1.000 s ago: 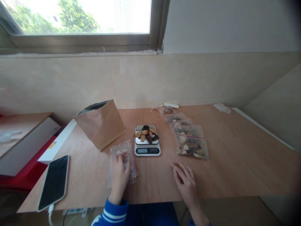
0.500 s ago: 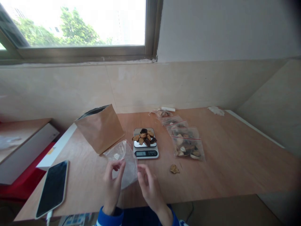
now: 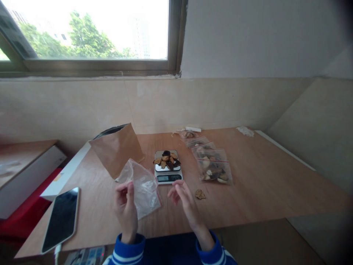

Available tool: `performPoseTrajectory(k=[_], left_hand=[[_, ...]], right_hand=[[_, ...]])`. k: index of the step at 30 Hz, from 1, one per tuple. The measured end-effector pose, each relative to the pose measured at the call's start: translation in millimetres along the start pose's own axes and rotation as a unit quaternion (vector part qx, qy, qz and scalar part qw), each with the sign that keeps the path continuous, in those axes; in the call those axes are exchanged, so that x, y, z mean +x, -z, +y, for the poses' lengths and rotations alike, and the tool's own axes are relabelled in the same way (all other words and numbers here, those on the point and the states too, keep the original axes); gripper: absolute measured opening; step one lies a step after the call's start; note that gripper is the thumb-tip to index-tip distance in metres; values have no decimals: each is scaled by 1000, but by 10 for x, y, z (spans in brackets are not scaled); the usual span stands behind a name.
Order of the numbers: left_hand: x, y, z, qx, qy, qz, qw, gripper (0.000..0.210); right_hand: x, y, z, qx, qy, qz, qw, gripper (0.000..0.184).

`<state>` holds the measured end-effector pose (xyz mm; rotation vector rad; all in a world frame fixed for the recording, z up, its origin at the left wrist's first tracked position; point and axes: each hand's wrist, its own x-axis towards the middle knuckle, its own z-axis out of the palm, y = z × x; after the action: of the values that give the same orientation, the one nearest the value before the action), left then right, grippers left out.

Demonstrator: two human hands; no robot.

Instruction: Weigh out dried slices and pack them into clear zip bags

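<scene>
My left hand [image 3: 126,206] is closed on the edge of a clear zip bag [image 3: 145,193] that has a red seal line and looks empty. Off the bag, my right hand [image 3: 185,203] hovers in front of the scale with its fingers apart and nothing in them. On the plate of the small digital scale [image 3: 168,179] lies a heap of dried brown slices [image 3: 167,160], some dark and some tan. A single dried slice [image 3: 200,194] rests on the table to the right of my right hand.
Several filled zip bags [image 3: 215,173] overlap in a row on the right. A brown paper pouch [image 3: 117,149] stands open behind the left hand. A phone [image 3: 61,219] with a white cable lies at the left. Crumpled white material [image 3: 245,131] sits far right.
My right hand has let go of the zip bag and moved right and up toward the scale. My left hand has shifted slightly left, still with the bag.
</scene>
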<state>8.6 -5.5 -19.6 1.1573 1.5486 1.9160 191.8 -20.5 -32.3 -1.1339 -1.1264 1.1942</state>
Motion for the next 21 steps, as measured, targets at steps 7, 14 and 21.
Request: performPoseTrajectory(k=[7, 14, 21], left_hand=[[228, -312, 43, -15, -46, -38, 998, 26], [229, -323, 29, -31, -40, -53, 997, 22], [169, -289, -118, -18, 36, -46, 998, 28]], right_hand=[[918, 105, 320, -411, 196, 229, 860, 30], [1228, -109, 629, -489, 136, 246, 825, 52], [1160, 12, 695, -451, 149, 251, 844, 30]])
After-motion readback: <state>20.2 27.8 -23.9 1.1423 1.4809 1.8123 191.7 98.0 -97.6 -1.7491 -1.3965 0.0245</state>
